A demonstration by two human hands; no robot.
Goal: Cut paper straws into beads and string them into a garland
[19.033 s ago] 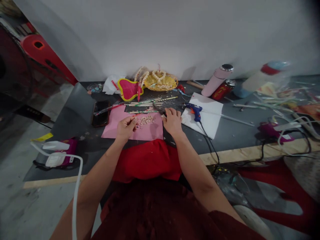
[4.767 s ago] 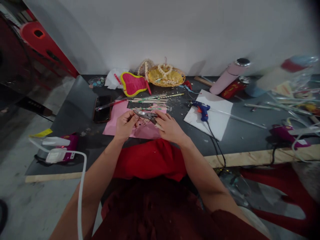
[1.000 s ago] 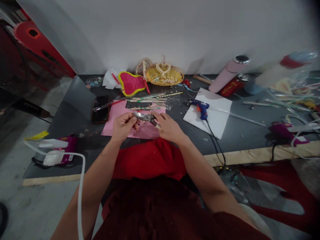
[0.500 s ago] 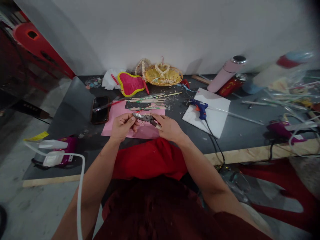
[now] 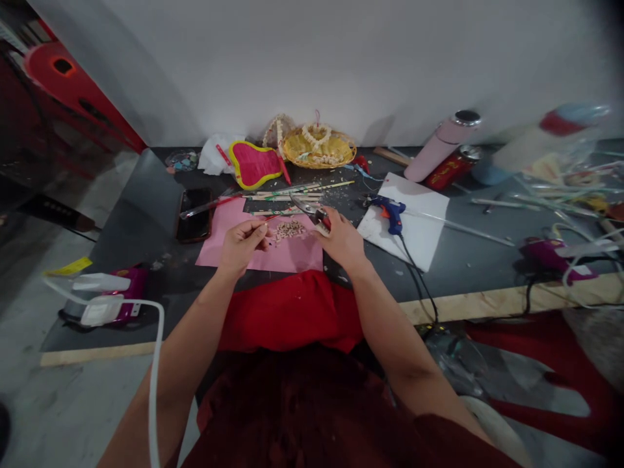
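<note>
My right hand (image 5: 344,240) is closed round the handles of pruning shears (image 5: 308,207), whose blades point away to the upper left over the sticks. My left hand (image 5: 244,246) pinches a thin reddish stick (image 5: 270,219), mostly hidden by the fingers. Between the hands, small cut pieces (image 5: 290,229) are heaped on a pink sheet of paper (image 5: 219,240). Just beyond lie several thin printed sticks (image 5: 283,197), side by side.
Behind stand a yellow basket (image 5: 319,156) with beaded pieces and a pink-and-yellow shape (image 5: 256,164). A phone (image 5: 195,218) lies left. Right are a blue glue gun (image 5: 390,209) on a white board (image 5: 426,227), a pink flask (image 5: 441,146) and a red can (image 5: 453,166).
My right hand has drawn the shears away from my left hand, to the right and back. The heap of cut pieces now shows between the hands.
</note>
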